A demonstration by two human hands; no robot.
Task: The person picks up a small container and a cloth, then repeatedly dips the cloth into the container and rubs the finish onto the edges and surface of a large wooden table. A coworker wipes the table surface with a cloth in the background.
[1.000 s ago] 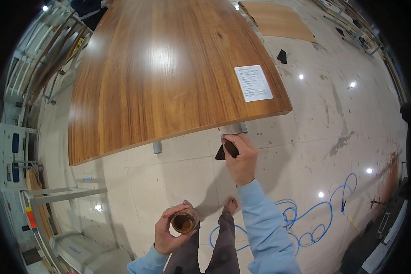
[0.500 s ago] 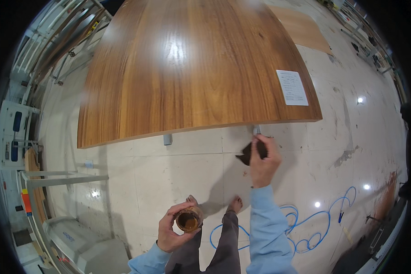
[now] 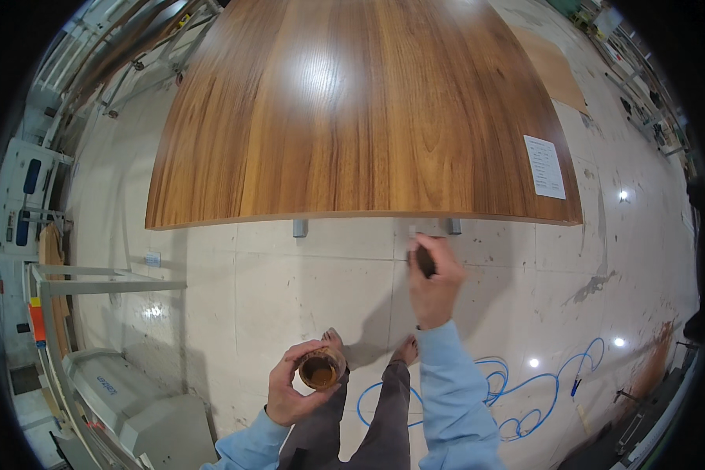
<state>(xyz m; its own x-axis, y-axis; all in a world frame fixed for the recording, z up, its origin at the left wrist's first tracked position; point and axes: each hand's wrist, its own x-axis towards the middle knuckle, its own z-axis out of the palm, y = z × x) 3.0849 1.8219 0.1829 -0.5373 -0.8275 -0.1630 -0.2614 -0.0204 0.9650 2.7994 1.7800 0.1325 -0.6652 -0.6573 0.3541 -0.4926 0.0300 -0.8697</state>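
Note:
My left hand point(image 3: 294, 385) is wrapped round a small open jar point(image 3: 321, 368) with brown liquid inside, held low in front of my legs. My right hand point(image 3: 437, 283), somewhat blurred, is closed on a dark brown, rag-like piece point(image 3: 425, 262); its exact kind is unclear. That hand is just below the near edge of a large, glossy wooden tabletop point(image 3: 352, 149), apart from it as far as this view shows. A white printed label point(image 3: 545, 168) lies on the top's right side.
Grey supports point(image 3: 300, 228) stick out under the tabletop's near edge. A blue hose point(image 3: 552, 392) lies coiled on the tiled floor at right. At left stand a metal frame point(image 3: 110, 287) and a grey machine housing point(image 3: 125, 392). A brown sheet point(image 3: 552, 66) lies behind at right.
My right hand has moved slightly left with the dark piece, from below the right support to between the supports. The tabletop sits further right in view; the jar stays nearly in place.

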